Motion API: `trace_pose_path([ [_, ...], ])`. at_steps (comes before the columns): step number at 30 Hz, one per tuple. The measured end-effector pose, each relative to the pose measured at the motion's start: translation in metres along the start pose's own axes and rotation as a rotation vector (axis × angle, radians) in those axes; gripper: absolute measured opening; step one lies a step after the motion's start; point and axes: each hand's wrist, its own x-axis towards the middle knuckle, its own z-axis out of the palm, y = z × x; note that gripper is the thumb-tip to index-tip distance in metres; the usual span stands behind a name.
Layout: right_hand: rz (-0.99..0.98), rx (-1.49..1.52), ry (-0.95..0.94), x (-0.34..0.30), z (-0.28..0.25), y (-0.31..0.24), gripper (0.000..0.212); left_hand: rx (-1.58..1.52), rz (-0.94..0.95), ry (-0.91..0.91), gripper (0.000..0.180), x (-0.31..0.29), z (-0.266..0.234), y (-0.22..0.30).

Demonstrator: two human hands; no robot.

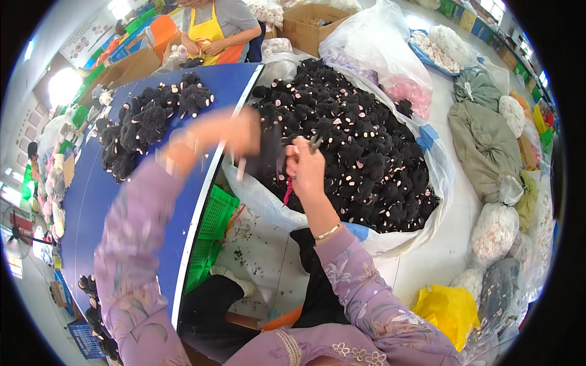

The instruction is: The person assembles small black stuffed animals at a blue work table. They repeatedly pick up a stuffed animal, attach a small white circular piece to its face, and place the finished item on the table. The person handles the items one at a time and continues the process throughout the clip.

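My left hand point(243, 131) is raised over the table's right edge and smeared by motion, so its fingers cannot be read. Beside it a dark, blurred piece point(268, 149) hangs between my hands; whether the left hand holds it cannot be made out. My right hand point(305, 168) is closed around a small metal tool point(315, 143), its tip showing above the fingers. A pink-red strip point(287, 192) dangles below that hand. Right behind both hands lies a big heap of black plush toys point(366, 158) with pale pink ears and feet, in an opened white sack point(268, 204).
More black plush toys point(146, 119) lie on the blue table point(146, 213) at left. Green crates point(217, 213) stand beneath its edge. Across the table's far end a person in a yellow apron point(207, 30) works. Filled sacks point(485, 149) and a yellow bag point(448, 311) line the right.
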Motion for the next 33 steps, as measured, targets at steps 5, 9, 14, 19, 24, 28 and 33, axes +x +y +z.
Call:
trace_pose_path([
  [5,0.038,0.012,0.050,0.007,-0.009,-0.015,0.018,-0.690,-1.304,0.866,0.080,0.014,-0.073,-0.119],
  [9,0.058,0.052,0.067,0.012,-0.030,-0.026,0.018,-0.777,-1.039,0.494,0.033,0.085,-0.012,-0.034],
  [14,-0.009,-0.242,0.025,-0.001,-0.006,-0.021,0.017,-1.197,-1.291,1.051,0.023,0.088,0.075,0.080],
  [19,0.026,-0.761,-0.414,-0.019,0.005,-0.006,0.013,-2.279,-1.193,1.400,0.034,0.067,0.148,0.130],
  [24,-0.081,-1.130,-0.685,-0.030,0.003,0.015,0.021,-2.244,-1.419,1.643,0.039,0.077,0.144,0.154],
  [28,0.013,-1.170,-0.662,-0.037,0.017,0.006,0.022,-2.332,-1.007,1.517,0.034,0.045,0.192,0.163],
  [33,-0.060,-0.930,-0.490,-0.041,0.024,-0.004,0.022,-2.373,-1.384,1.034,0.022,0.073,0.275,0.197],
])
